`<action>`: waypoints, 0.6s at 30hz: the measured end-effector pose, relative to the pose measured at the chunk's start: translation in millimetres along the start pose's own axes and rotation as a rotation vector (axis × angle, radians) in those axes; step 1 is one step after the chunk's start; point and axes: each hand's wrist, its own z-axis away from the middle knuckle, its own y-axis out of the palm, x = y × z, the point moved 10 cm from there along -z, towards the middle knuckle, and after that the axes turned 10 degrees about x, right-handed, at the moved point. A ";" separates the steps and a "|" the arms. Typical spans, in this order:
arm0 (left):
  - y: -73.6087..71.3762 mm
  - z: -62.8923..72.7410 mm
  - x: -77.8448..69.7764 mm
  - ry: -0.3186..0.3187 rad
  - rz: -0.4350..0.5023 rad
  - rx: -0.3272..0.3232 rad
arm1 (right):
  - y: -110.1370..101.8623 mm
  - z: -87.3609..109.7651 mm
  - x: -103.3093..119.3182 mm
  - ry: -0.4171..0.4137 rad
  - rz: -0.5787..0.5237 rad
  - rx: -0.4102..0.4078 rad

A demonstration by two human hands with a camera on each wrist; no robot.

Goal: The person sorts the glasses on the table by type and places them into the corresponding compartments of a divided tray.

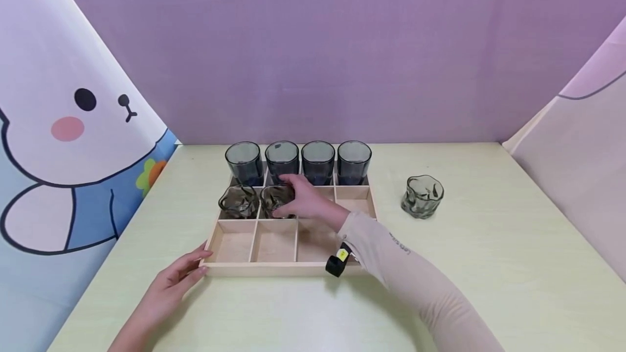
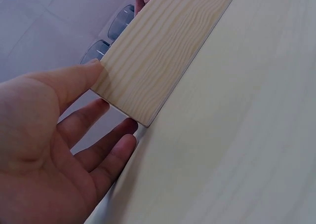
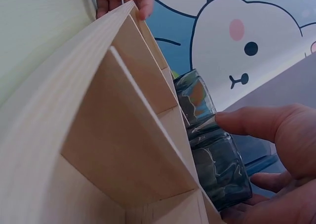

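A partitioned wooden tray point(image 1: 235, 269) lies on the table. At its front left corner, my left hand point(image 1: 168, 284) holds the edge, thumb on the front wall and fingers at the side wall. My right hand point(image 1: 310, 200) reaches over the tray and grips a short, wavy smoked glass point(image 1: 271, 195) in the middle row, second compartment from the left. In the right wrist view, thumb and fingers lie on either side of this glass point(image 3: 222, 172). To its left, another short wavy glass point(image 1: 238, 202) sits in the first compartment. The right forearm hides part of the tray.
Several tall dark glasses point(image 1: 318, 164) stand along the tray's back row. A third short wavy glass point(image 1: 423, 197) stands on the table point(image 1: 489, 243) right of the tray. A purple backdrop point(image 1: 332, 58) rises behind, and a cartoon-printed cloth point(image 1: 34, 124) hangs at the left.
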 end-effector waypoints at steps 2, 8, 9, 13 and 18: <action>-0.1 0.2 0.2 0.001 0.002 -0.002 | -0.3 1.6 -0.7 0.001 -0.004 0.003; 0.5 0.2 -0.6 0.013 -0.011 -0.003 | -7.9 12.3 -1.1 -0.003 -0.089 -0.011; 0.6 0.0 -0.7 0.011 -0.012 -0.001 | -10.1 14.9 -0.6 -0.012 -0.111 -0.017; 0.6 -0.4 -0.2 -0.006 -0.011 0.007 | -19.6 25.3 1.9 -0.066 -0.174 -0.037; 0.2 -0.4 -0.3 -0.002 -0.013 0.004 | -30.4 38.7 3.0 -0.124 -0.219 -0.050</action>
